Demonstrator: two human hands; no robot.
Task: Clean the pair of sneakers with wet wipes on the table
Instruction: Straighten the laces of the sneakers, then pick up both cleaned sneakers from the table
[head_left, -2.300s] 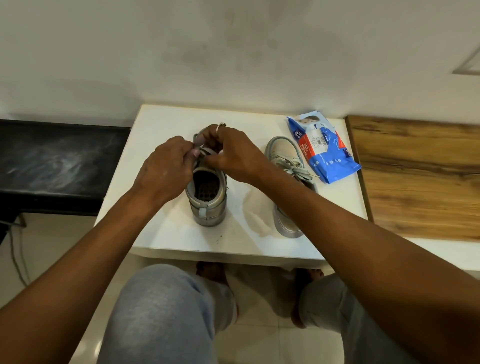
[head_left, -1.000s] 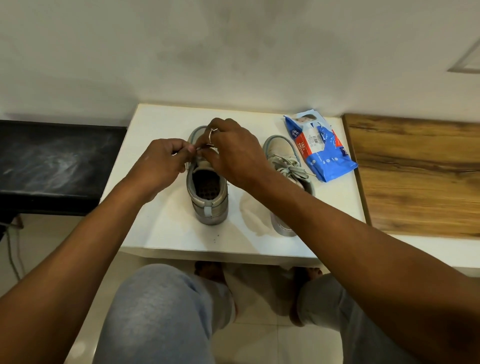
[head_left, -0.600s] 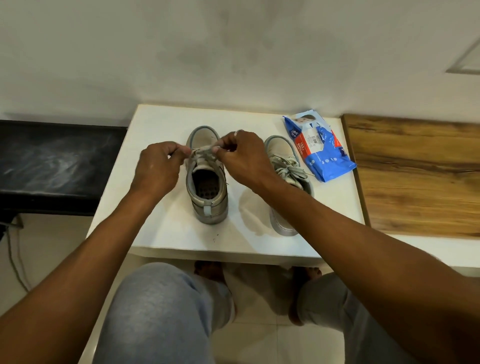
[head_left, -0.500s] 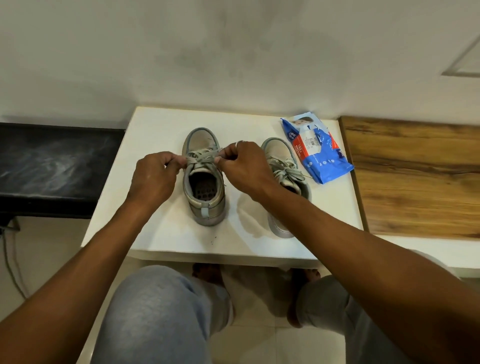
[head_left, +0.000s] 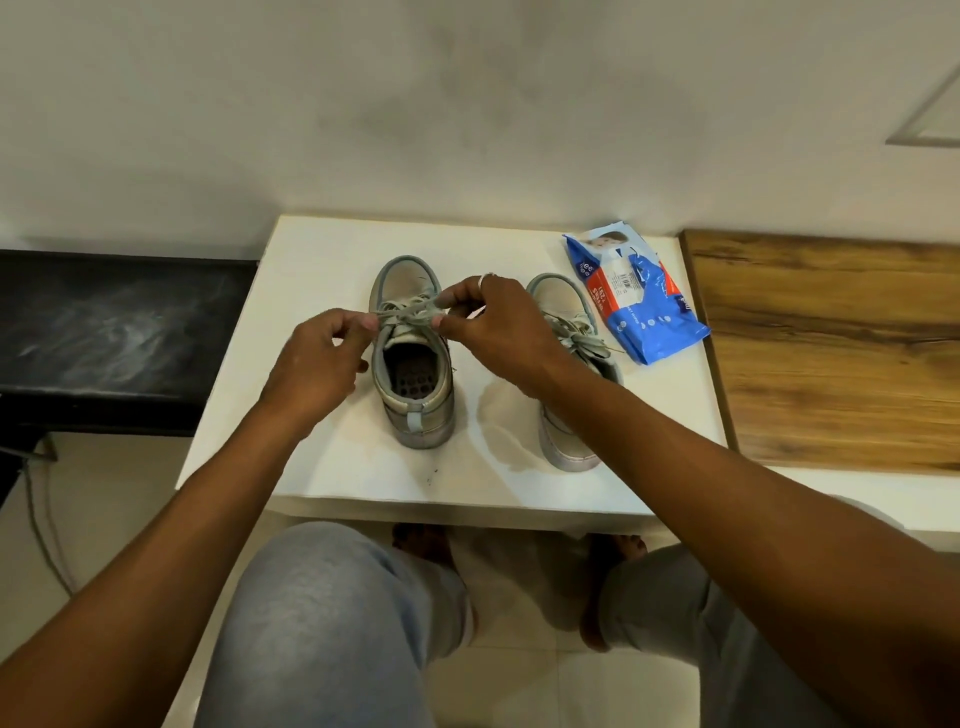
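L hand (head_left: 317, 364): pinches lace (head_left: 410, 315) end, L side of shoe (head_left: 413, 358)
R hand (head_left: 498, 327): pinches other lace end
shoe: btwn hands, on table (head_left: 322, 457)
2nd shoe (head_left: 566, 374): under R wrist
wipes (head_left: 631, 299): right of R hand

Soft indoor light is shining evenly; faint shadows are lying on the white tabletop (head_left: 332, 457); picture edges are bending.

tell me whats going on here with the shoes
A person seated at the white table pinches the laces of one sneaker, left hand on one side, right hand on the other. The second sneaker stands just to its right, no hand on it. The blue wet-wipes pack lies beyond it; no wipe is out.
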